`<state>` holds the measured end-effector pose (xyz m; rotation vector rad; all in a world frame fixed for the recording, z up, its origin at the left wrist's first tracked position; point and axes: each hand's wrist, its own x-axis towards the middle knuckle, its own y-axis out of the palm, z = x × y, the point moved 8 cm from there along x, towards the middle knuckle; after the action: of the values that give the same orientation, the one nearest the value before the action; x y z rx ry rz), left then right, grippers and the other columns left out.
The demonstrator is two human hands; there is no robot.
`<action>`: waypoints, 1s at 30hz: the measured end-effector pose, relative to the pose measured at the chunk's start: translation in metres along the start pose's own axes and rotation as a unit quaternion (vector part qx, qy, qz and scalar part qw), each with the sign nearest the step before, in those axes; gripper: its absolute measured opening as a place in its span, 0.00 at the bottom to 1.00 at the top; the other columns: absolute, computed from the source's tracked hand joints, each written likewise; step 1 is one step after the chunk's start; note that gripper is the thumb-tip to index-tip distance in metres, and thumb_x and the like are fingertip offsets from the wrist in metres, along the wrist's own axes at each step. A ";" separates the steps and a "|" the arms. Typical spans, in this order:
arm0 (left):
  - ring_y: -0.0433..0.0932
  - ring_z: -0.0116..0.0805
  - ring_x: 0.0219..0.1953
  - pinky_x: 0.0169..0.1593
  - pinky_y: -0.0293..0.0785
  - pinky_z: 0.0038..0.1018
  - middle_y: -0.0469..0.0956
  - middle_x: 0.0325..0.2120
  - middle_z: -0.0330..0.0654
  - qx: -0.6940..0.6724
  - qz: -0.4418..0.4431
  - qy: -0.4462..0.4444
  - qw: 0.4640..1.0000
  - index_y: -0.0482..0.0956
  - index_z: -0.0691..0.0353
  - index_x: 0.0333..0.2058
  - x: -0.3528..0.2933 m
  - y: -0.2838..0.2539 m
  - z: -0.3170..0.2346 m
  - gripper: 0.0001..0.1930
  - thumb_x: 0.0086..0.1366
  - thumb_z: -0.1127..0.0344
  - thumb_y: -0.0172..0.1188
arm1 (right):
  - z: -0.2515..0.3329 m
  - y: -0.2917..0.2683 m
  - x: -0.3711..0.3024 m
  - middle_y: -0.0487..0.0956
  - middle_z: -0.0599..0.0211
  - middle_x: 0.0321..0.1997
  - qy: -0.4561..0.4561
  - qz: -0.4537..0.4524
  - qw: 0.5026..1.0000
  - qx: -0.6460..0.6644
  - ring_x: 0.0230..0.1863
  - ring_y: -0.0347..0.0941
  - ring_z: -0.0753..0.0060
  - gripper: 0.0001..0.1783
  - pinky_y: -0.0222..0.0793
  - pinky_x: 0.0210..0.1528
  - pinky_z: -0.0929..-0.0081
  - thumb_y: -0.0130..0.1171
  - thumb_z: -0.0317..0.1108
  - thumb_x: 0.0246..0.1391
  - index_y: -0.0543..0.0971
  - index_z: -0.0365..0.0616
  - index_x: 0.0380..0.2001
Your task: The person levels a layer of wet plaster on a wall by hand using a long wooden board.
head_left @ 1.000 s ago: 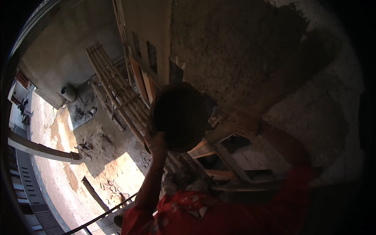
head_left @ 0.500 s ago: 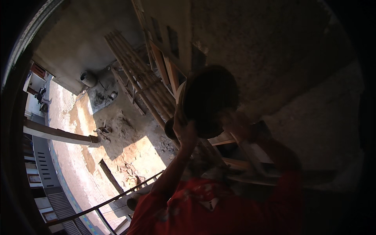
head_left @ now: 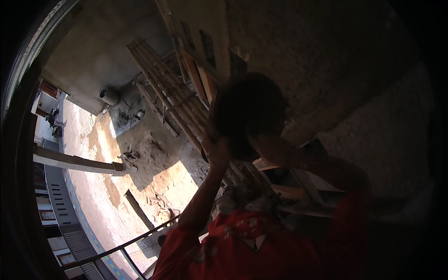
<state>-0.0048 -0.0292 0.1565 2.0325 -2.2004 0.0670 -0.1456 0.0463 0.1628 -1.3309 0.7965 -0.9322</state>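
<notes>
A dark round pan (head_left: 249, 109) is held up close in front of me, seen in shadow against a rough grey wall. My left hand (head_left: 215, 150) grips its lower left rim, with the bare forearm rising from my red shirt (head_left: 242, 242). My right hand (head_left: 276, 150) holds the pan's lower right side, its arm in a red sleeve. What lies inside the pan is hidden.
Below me slant long wooden poles and planks (head_left: 163, 84) of a scaffold. Far down lie a sand heap (head_left: 154, 154), a grey pipe section (head_left: 109, 95) and a concrete beam (head_left: 74, 161). A thin metal rail (head_left: 121, 245) crosses at lower left. The plastered wall (head_left: 326, 60) fills the right.
The pan and both hands have shifted right and slightly up in the picture. The ground below has slid to the right as my head turned.
</notes>
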 end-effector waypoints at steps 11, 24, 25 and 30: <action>0.70 0.38 0.56 0.60 0.62 0.28 0.73 0.51 0.51 -0.026 0.034 -0.034 0.999 0.64 0.69 0.58 -0.009 0.009 0.017 0.36 0.44 0.79 0.49 | -0.052 0.021 -0.026 0.72 0.50 0.46 0.035 0.076 0.994 -0.077 0.36 0.75 0.48 0.32 0.74 0.39 0.52 0.56 0.34 0.46 0.64 0.40 0.57; 0.70 0.38 0.57 0.60 0.61 0.28 0.73 0.51 0.53 -0.020 0.056 -0.062 0.996 0.66 0.69 0.57 -0.022 0.013 0.049 0.34 0.44 0.78 0.50 | -0.026 0.054 -0.047 0.73 0.46 0.48 0.059 0.190 0.980 -0.031 0.46 0.73 0.51 0.29 0.71 0.43 0.57 0.49 0.34 0.52 0.64 0.42 0.59; 0.69 0.39 0.57 0.61 0.61 0.28 0.72 0.52 0.54 -0.018 0.060 -0.061 0.996 0.66 0.69 0.57 -0.022 0.012 0.048 0.34 0.44 0.77 0.50 | -0.026 0.055 -0.053 0.73 0.46 0.47 0.066 0.196 0.978 -0.022 0.46 0.73 0.50 0.28 0.71 0.44 0.56 0.50 0.34 0.52 0.65 0.41 0.58; 0.67 0.45 0.60 0.61 0.61 0.30 0.65 0.58 0.58 0.036 0.073 -0.001 0.997 0.67 0.66 0.57 -0.026 0.013 0.054 0.34 0.44 0.76 0.50 | -0.062 0.002 -0.062 0.76 0.47 0.43 0.131 -0.020 0.978 -0.160 0.46 0.73 0.47 0.24 0.70 0.45 0.52 0.51 0.35 0.50 0.69 0.40 0.52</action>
<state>-0.0196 -0.0093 0.1003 1.9049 -2.3768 0.1638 -0.2272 0.0750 0.1529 -1.5244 1.1642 -1.0569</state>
